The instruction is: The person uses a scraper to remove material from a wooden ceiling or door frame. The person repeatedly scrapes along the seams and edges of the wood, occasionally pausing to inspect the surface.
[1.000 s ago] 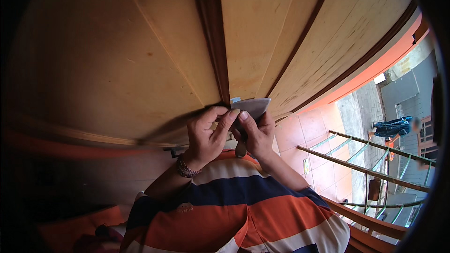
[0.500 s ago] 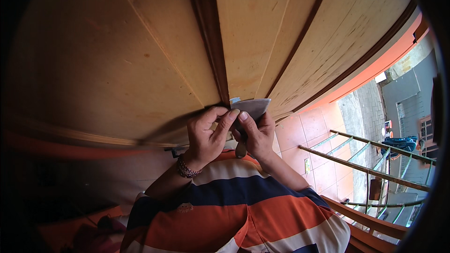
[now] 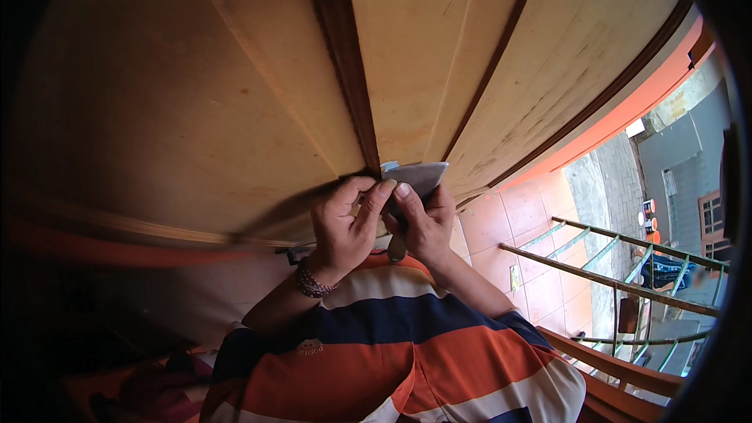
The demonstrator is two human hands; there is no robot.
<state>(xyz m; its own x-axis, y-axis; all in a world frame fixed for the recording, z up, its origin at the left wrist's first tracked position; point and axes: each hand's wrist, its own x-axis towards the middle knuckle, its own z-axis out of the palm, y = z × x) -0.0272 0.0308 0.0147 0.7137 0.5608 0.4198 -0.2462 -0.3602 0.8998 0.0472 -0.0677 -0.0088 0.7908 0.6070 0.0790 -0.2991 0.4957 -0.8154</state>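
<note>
My right hand point(image 3: 427, 227) is closed round a putty knife point(image 3: 423, 178), a wide grey metal blade whose short rounded handle point(image 3: 398, 247) sticks out below the palm. The blade's broad edge points up toward the wood panelling point(image 3: 411, 70). At the blade's left corner, my left hand point(image 3: 343, 227) pinches with thumb and forefinger, close against the right thumb. A small whitish-blue patch point(image 3: 389, 165) shows just above that corner, beside a dark wood strip point(image 3: 345, 47). The fingertips behind the blade are hidden.
Pale panels with dark strips spread across the view above my hands. On the right, a metal-railed ladder-like frame point(image 3: 619, 282) stands over pink floor tiles point(image 3: 489, 223). An orange wooden rail point(image 3: 619, 364) lies at lower right, with small tubs point(image 3: 648, 219) farther off.
Both hands and the putty knife have shifted very slightly left and up in the view. The grip looks the same.
</note>
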